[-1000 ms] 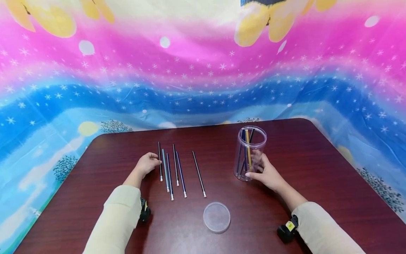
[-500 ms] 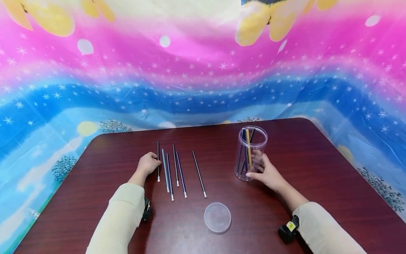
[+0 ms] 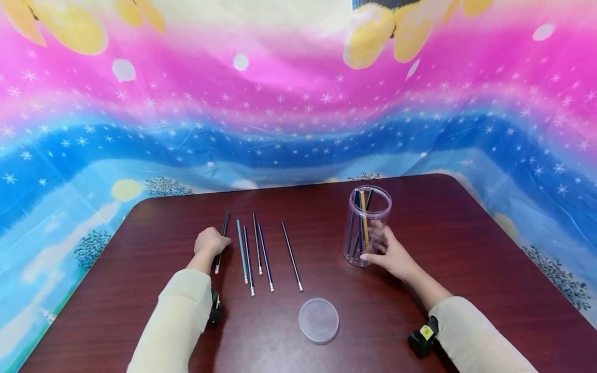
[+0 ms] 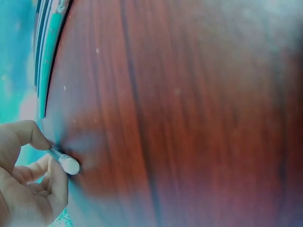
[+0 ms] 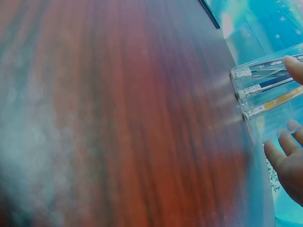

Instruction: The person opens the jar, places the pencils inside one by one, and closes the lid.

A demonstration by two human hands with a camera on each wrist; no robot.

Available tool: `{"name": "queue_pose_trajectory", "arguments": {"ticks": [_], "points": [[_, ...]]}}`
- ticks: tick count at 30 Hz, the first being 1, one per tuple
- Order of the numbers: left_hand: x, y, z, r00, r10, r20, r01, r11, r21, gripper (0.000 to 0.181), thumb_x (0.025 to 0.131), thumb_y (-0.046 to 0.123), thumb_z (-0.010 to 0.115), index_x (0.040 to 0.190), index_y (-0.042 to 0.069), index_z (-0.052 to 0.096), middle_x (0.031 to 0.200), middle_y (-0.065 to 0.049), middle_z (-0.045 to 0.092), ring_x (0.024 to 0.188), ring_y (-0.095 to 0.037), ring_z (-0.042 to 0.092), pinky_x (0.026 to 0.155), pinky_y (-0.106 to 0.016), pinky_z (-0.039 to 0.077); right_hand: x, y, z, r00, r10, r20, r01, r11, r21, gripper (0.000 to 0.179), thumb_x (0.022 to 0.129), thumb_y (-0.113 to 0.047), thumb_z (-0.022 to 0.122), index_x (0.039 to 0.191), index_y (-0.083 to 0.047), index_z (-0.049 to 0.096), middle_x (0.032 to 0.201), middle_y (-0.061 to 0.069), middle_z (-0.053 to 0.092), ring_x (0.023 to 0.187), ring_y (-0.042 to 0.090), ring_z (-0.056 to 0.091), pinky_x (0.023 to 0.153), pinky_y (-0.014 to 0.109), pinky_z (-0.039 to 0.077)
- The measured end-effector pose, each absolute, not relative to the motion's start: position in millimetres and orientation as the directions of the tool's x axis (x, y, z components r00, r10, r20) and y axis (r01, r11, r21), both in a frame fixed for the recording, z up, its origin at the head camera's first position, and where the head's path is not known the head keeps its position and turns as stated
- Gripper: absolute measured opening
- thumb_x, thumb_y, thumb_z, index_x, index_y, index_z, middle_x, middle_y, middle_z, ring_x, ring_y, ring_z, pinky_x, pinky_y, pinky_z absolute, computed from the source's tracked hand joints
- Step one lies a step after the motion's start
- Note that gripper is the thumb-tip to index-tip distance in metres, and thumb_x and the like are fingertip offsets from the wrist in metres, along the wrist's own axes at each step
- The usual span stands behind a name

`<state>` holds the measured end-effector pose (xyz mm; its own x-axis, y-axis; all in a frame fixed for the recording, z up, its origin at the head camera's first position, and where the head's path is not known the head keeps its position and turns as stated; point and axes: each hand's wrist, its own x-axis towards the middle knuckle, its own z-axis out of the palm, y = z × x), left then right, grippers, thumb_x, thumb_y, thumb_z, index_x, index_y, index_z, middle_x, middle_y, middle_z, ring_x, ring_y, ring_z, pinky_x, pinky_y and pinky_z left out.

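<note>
My left hand [image 3: 211, 242] pinches a dark pencil [image 3: 226, 224] between thumb and fingers at the left of the table. In the left wrist view its white eraser end [image 4: 71, 165] sticks out past the fingertips. To the right of that hand lie several loose pencils, among them a light blue pencil [image 3: 242, 251] and a dark pencil [image 3: 292, 256] set apart. My right hand [image 3: 394, 256] grips a clear plastic jar [image 3: 349, 241], thumb in front and fingers around the far side. Inside stand several pencils, including a yellow pencil [image 3: 365, 223], eraser ends down.
A round clear lid [image 3: 319, 320] lies flat near the front middle of the dark red-brown table [image 3: 420, 217]. A colourful patterned cloth [image 3: 289, 103] hangs behind and beside the table.
My left hand has drawn the leftmost pencil away from the others, to the left, and the pencil has turned aslant. The right hand and jar have stayed in place.
</note>
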<state>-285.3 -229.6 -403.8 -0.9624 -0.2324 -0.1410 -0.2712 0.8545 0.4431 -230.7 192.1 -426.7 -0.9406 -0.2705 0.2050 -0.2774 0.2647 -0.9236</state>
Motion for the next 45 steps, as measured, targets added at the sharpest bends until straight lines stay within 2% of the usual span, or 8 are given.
{"name": "queue_pose_trajectory", "arguments": {"ticks": [4, 7, 12, 17, 21, 28, 38, 45], "points": [[-280, -238, -404, -0.965, -0.233, -0.122, -0.262, 0.825, 0.5, 0.026, 0.077, 0.019, 0.055, 0.055, 0.009, 0.046, 0.053, -0.005, 0.046, 0.052, -0.02, 0.045, 0.049, -0.03, 0.037, -230, 192, -428, -0.938, -0.275, 0.209, -0.281, 0.253, -0.926, 0.081, 0.073, -0.007, 0.068, 0.134, -0.008, 0.016, 0.13, 0.021, 0.031, 0.118, 0.033, 0.029, 0.094, 0.048, 0.024], [-277, -245, -404, -0.962, -0.24, -0.132, -0.27, 0.744, 0.611, 0.022, 0.079, 0.017, 0.053, 0.062, 0.005, 0.045, 0.052, -0.003, 0.043, 0.049, -0.017, 0.042, 0.049, -0.029, 0.036, -229, 191, -429, -0.94, -0.268, 0.211, -0.279, 0.245, -0.929, 0.08, 0.072, -0.006, 0.069, 0.134, -0.008, 0.017, 0.129, 0.021, 0.031, 0.118, 0.033, 0.03, 0.094, 0.049, 0.023], [-274, -250, -401, -0.96, -0.211, -0.184, -0.267, 0.495, 0.827, 0.016, 0.084, 0.012, 0.047, 0.089, -0.003, 0.043, 0.07, -0.005, 0.045, 0.054, -0.01, 0.044, 0.056, -0.026, 0.044, -229, 189, -431, -0.941, -0.265, 0.21, -0.274, 0.235, -0.932, 0.079, 0.071, -0.004, 0.069, 0.132, -0.006, 0.019, 0.129, 0.022, 0.031, 0.117, 0.035, 0.03, 0.094, 0.05, 0.023], [-272, -240, -396, -0.983, -0.127, -0.129, -0.165, 0.337, 0.927, 0.023, 0.084, 0.008, 0.043, 0.103, -0.006, 0.039, 0.086, -0.009, 0.045, 0.069, -0.011, 0.047, 0.067, -0.028, 0.048, -227, 189, -427, -0.943, -0.254, 0.214, -0.273, 0.227, -0.935, 0.079, 0.07, 0.002, 0.068, 0.132, -0.003, 0.019, 0.128, 0.025, 0.032, 0.116, 0.038, 0.031, 0.093, 0.051, 0.024], [-270, -225, -387, -0.994, -0.081, -0.079, -0.097, 0.253, 0.962, 0.023, 0.085, 0.005, 0.041, 0.104, -0.007, 0.039, 0.086, -0.008, 0.045, 0.071, -0.011, 0.046, 0.067, -0.028, 0.048, -225, 189, -423, -0.943, -0.254, 0.217, -0.277, 0.234, -0.932, 0.078, 0.071, 0.002, 0.067, 0.132, -0.002, 0.019, 0.127, 0.026, 0.032, 0.116, 0.039, 0.031, 0.093, 0.052, 0.023], [-268, -197, -370, -1.0, 0.018, -0.008, -0.006, 0.114, 0.994, 0.014, 0.086, 0.002, 0.041, 0.098, -0.005, 0.04, 0.087, -0.006, 0.048, 0.072, -0.011, 0.049, 0.062, -0.025, 0.047, -230, 191, -429, -0.938, -0.257, 0.234, -0.297, 0.24, -0.924, 0.079, 0.07, -0.001, 0.069, 0.132, -0.005, 0.02, 0.126, 0.023, 0.035, 0.114, 0.036, 0.034, 0.093, 0.05, 0.025], [-266, -154, -346, -0.986, 0.126, 0.107, 0.11, 0.019, 0.994, 0.031, 0.085, -0.003, 0.042, 0.115, -0.007, 0.037, 0.084, -0.006, 0.045, 0.068, -0.011, 0.05, 0.058, -0.025, 0.047, -232, 191, -429, -0.931, -0.261, 0.257, -0.319, 0.236, -0.918, 0.08, 0.069, 0.0, 0.069, 0.132, -0.004, 0.019, 0.124, 0.024, 0.035, 0.113, 0.037, 0.034, 0.092, 0.051, 0.026], [-267, -126, -328, -0.976, 0.169, 0.138, 0.14, -0.001, 0.99, 0.031, 0.084, -0.004, 0.042, 0.115, -0.006, 0.039, 0.086, -0.008, 0.045, 0.071, -0.014, 0.051, 0.062, -0.031, 0.048, -230, 192, -428, -0.934, -0.263, 0.244, -0.308, 0.241, -0.92, 0.08, 0.07, -0.002, 0.069, 0.132, -0.004, 0.019, 0.125, 0.025, 0.034, 0.115, 0.038, 0.031, 0.093, 0.051, 0.025]]}}
